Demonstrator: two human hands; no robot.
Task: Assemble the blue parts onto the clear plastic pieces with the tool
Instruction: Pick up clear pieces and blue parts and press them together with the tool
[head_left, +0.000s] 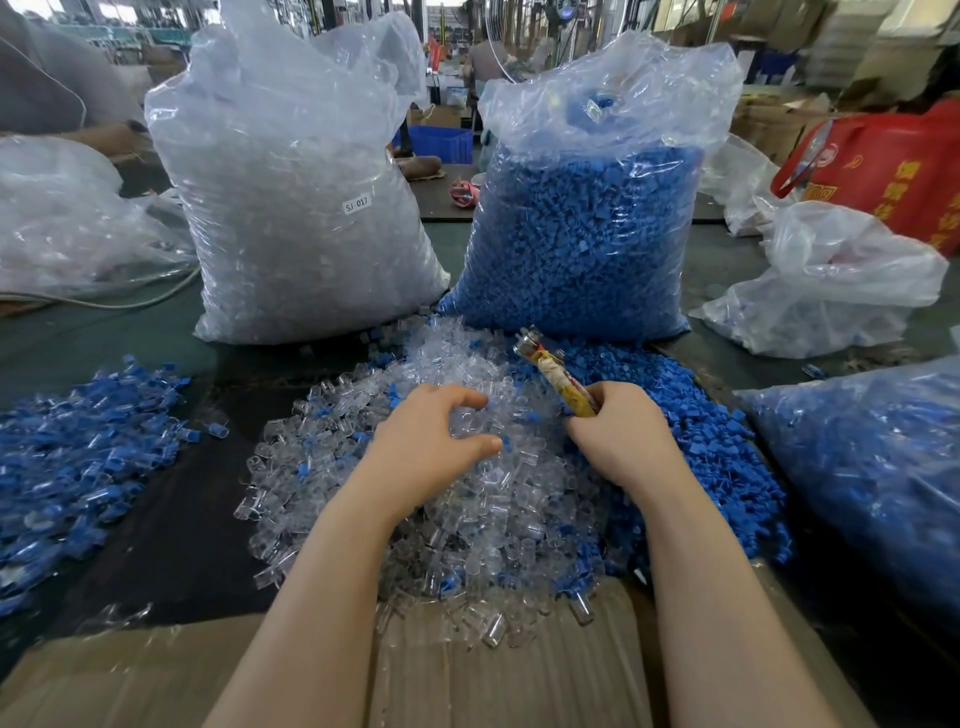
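Observation:
A heap of clear plastic pieces (467, 499) lies in front of me on the dark table. Loose blue parts (691, 447) are piled right beside it on the right. My left hand (426, 441) hovers on the clear heap with fingers and thumb curled around a few clear pieces. My right hand (618, 431) grips the yellow handle of the tool (556, 374), whose metal tip points up and away toward the blue bag. Whether a part sits on the tip is not visible.
Two tall bags stand behind the heaps: clear pieces (296, 208) on the left, blue parts (587, 218) on the right. Assembled blue-and-clear pieces (78, 447) spread at the left. Another bag of blue parts (872, 467) lies at the right. Cardboard (156, 675) covers the near edge.

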